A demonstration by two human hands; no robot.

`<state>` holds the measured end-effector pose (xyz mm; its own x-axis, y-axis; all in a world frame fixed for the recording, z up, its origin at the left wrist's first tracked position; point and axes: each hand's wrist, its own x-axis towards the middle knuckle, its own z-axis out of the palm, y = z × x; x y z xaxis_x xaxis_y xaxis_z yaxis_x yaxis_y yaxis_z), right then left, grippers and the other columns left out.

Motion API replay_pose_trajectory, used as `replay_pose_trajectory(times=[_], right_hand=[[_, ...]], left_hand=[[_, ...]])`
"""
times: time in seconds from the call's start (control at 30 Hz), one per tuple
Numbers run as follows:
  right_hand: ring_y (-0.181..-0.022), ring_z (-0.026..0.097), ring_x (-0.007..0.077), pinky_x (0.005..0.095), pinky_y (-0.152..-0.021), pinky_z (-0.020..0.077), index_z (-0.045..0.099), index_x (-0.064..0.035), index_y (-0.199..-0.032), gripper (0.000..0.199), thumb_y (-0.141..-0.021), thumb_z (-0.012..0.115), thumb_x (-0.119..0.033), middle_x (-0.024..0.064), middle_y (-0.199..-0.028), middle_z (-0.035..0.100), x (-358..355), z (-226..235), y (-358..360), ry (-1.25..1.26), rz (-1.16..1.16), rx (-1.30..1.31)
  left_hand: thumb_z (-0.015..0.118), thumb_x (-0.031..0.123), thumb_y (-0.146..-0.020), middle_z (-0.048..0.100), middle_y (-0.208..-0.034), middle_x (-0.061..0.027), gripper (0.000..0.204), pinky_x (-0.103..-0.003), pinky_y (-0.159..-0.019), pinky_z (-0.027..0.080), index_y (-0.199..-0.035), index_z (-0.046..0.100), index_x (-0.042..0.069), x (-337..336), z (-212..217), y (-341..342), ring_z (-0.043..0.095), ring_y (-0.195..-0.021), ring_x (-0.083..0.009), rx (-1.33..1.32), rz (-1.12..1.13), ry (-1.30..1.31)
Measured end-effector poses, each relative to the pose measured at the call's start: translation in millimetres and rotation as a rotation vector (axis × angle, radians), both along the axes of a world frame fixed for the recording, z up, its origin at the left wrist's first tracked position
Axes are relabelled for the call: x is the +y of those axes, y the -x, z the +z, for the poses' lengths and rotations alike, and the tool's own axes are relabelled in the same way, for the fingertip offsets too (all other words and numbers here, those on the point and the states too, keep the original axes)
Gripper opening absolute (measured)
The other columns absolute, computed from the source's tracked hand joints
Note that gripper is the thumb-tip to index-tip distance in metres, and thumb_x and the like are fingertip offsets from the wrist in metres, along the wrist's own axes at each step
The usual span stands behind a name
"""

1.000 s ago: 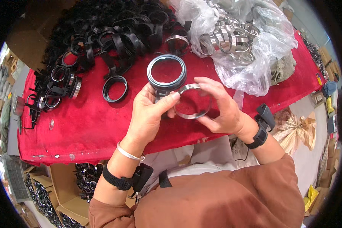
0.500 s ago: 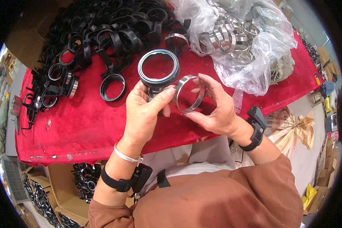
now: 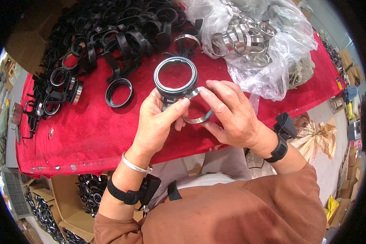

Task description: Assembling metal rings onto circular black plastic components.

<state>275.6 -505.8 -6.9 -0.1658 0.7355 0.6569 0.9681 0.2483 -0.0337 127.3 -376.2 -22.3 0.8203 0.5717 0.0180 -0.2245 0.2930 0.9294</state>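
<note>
A: How does the left hand [image 3: 158,122] stand?

B: Its grip is closed round the lower edge of the black ring [image 3: 175,76], thumb on the near side and the other digits behind. The ring stands nearly upright above the red tabletop [image 3: 89,134], with the cloth showing through its opening.

A: And the right hand [image 3: 232,114]?

B: Its grip is pinched on the steel ring [image 3: 197,118], fingertips on the upper rim and the thumb below. That ring sits just under the black ring, touching it or very nearly; which of the two cannot be told, as the fingers cover the meeting point.

A: What lies around the black ring?

B: To its left, a single black collar [image 3: 118,92] lies flat on the cloth. Behind and to the left of it spreads the pile of black clamps [image 3: 110,36]. Behind and to the right of it sits a clear plastic bag [image 3: 272,61] full of steel rings [image 3: 244,36]. Well below it, under the tabletop's near edge, cardboard boxes [image 3: 65,211] hold more black parts.
</note>
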Motion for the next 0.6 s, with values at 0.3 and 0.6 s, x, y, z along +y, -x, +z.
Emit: replay_pose_trajectory(times=[0.3,0.6], right_hand=[[-0.096,0.054,0.038,0.0412,-0.085,0.0458,0.047,0.0048,-0.118,0.073,-0.056,0.08,-0.014,0.0228,-0.109,0.053,-11.2,18.5,-6.9,0.126,-0.098,0.219],[-0.091,0.061,0.0245,0.0315,-0.077,0.0506,0.048,0.001,-0.124,0.076,-0.06,0.082,-0.019,0.0163,-0.106,0.059,15.5,39.1,-13.0,0.248,-0.029,0.396]], left_hand=[[0.029,0.029,-0.099,0.062,-0.103,-0.0202,0.044,-0.025,-0.047,0.047,-0.132,0.036,0.001,1.5,1.5,4.2,0.057,-0.056,-0.0168,-0.021,0.018,0.046],[0.035,0.015,-0.099,0.057,-0.106,-0.0044,0.046,-0.019,-0.053,0.047,-0.143,0.024,0.011,-14.2,9.3,10.5,0.053,-0.073,-0.0049,0.063,0.01,-0.114]])
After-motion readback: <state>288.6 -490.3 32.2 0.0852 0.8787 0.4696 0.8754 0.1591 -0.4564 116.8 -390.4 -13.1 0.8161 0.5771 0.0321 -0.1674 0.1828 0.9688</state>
